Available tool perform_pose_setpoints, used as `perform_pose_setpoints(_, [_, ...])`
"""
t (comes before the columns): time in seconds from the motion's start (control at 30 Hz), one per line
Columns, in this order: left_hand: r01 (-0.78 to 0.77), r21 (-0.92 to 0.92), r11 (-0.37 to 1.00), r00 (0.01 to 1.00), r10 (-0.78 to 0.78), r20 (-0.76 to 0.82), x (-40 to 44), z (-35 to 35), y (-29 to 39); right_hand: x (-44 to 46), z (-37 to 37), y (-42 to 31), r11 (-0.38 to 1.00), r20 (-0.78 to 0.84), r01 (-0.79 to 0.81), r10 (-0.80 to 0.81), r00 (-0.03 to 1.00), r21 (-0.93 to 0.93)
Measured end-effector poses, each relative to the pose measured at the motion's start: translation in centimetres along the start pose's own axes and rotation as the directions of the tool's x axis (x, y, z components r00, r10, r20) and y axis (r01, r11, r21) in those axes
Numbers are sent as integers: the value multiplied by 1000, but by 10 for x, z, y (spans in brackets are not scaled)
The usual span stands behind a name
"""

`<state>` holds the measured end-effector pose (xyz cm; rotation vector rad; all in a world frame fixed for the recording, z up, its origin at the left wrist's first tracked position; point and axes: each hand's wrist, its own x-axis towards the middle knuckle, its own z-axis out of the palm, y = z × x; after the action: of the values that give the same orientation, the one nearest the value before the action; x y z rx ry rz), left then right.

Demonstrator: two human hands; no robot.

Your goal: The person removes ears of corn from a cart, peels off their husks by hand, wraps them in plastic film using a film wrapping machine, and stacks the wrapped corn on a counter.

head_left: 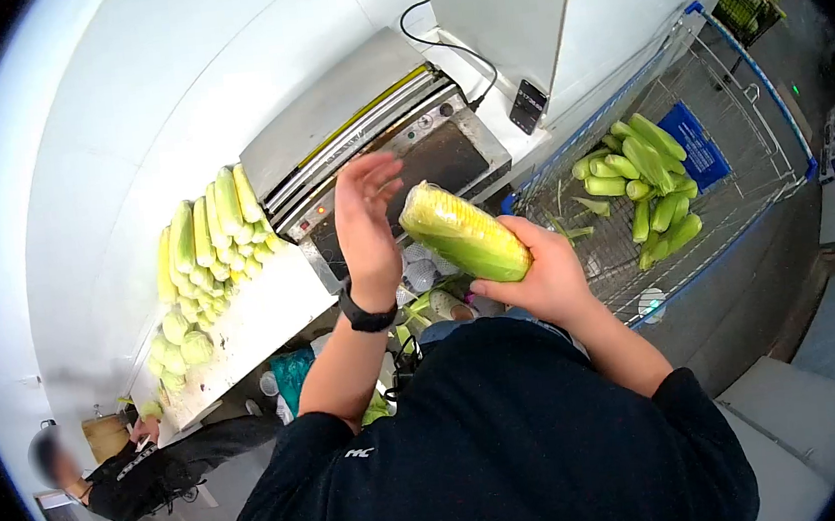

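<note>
In my right hand (547, 270) is an ear of corn (462, 228), gripped at its lower end. Yellow kernels show along its upper side, green husk covers the rest, and shiny clear film appears to lie over it. My left hand (368, 210), a dark watch (366, 308) on its wrist, is raised just left of the corn's tip, apart from it. Its fingers are stretched out and a little blurred. Behind both hands stands a metal film-wrapping machine (428, 164) with a dark flat plate and a lit red lamp.
On the white counter (276, 299), wrapped corn (208, 225) is piled at left beside round green vegetables (183, 348). A shopping cart (732, 185) at right holds several husked ears (653, 152). Another person (166, 470) works at the counter's far left. A black cord (462, 47) runs behind the machine.
</note>
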<state>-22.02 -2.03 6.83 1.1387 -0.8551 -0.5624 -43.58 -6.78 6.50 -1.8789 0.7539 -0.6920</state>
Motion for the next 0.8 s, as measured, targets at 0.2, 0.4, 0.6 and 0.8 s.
perform_pose_setpoints(0.2, [95, -161, 982, 994, -84, 73, -50, 40, 12, -4, -12, 4, 998, -24, 45, -46, 999, -43])
perform_pose_setpoints(0.4, [188, -211, 959, 934, -109, 339, -30, 33, 22, -10, -16, 2, 996, 40, 91, -91, 995, 3])
perform_pose_setpoints(0.6, [6, -246, 969, 998, 11, 65, -24, 59, 21, -8, -16, -8, 997, 20, 70, -71, 997, 30])
perform_pose_setpoints(0.8, [70, -113, 991, 990, -55, 127, -77, 45, -11, 5, -13, -20, 989, -77, 26, -37, 996, -142])
